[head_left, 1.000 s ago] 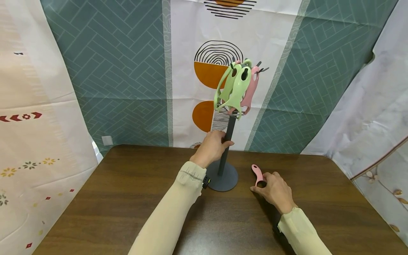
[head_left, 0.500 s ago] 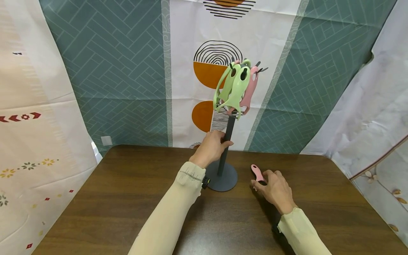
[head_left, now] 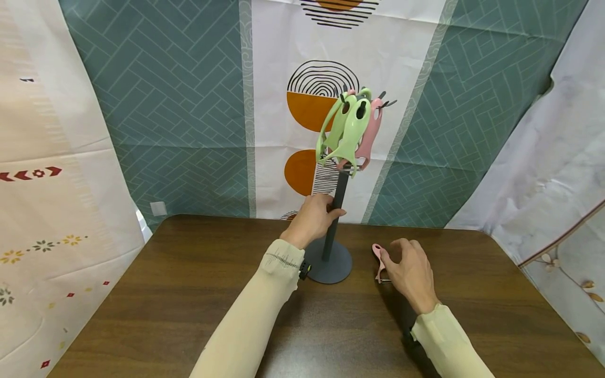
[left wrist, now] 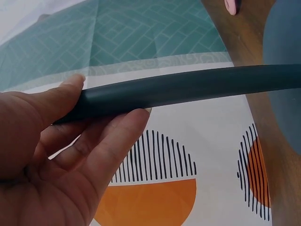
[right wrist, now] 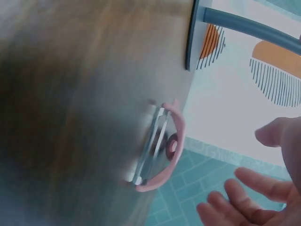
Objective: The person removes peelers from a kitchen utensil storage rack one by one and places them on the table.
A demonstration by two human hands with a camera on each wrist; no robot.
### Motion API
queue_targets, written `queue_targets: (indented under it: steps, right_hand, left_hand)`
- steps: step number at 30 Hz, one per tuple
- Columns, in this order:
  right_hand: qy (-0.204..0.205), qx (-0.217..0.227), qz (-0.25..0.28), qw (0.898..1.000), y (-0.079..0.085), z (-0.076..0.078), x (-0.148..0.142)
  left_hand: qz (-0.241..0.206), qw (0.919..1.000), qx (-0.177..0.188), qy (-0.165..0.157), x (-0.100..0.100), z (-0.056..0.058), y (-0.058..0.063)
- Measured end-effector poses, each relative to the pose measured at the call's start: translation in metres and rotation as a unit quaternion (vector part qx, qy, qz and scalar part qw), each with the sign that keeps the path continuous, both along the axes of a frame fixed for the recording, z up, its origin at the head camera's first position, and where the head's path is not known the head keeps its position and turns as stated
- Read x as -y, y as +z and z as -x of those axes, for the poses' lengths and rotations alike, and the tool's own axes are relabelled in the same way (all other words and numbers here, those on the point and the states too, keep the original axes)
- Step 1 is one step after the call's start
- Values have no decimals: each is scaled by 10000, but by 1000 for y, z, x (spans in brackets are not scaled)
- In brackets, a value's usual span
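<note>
My left hand [head_left: 309,220] grips the dark pole [head_left: 341,190] of an upright stand, thumb on one side and fingers on the other. Several green peelers [head_left: 355,131] and pink peelers [head_left: 371,134] hang from dark hooks at its top. On the table right of the stand lies another pink peeler [right wrist: 180,141], its metal blade showing in the right wrist view. Just beside and over this peeler is my right hand [head_left: 412,273], fingers apart and holding nothing. In the right wrist view a gap shows between the fingers and the peeler.
The stand's round grey base [head_left: 336,272] sits on the brown wooden table [head_left: 203,304]. Behind the table's far edge hangs a patterned cloth [head_left: 189,131]. Light curtains [head_left: 534,173] flank both sides.
My right hand has let go of the pink peeler and lifted slightly away from it, uncovering its blade end. The left hand stays on the pole.
</note>
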State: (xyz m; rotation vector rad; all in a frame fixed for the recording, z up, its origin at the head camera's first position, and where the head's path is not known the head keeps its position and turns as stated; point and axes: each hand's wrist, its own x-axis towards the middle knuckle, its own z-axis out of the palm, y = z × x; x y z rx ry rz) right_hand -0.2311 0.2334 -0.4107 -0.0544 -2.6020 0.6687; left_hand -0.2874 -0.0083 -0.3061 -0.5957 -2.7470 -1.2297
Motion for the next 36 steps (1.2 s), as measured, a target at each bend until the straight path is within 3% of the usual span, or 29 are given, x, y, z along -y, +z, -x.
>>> queue_targets:
  steps: [13, 36]
  right_hand:
    - [170, -1021, 476, 9935, 16, 0, 16]
    - [502, -1768, 1077, 9771, 41, 2, 34]
  left_hand:
    - [42, 10000, 33, -31, 0, 0, -1]
    - [113, 9999, 15, 66, -1, 0, 0]
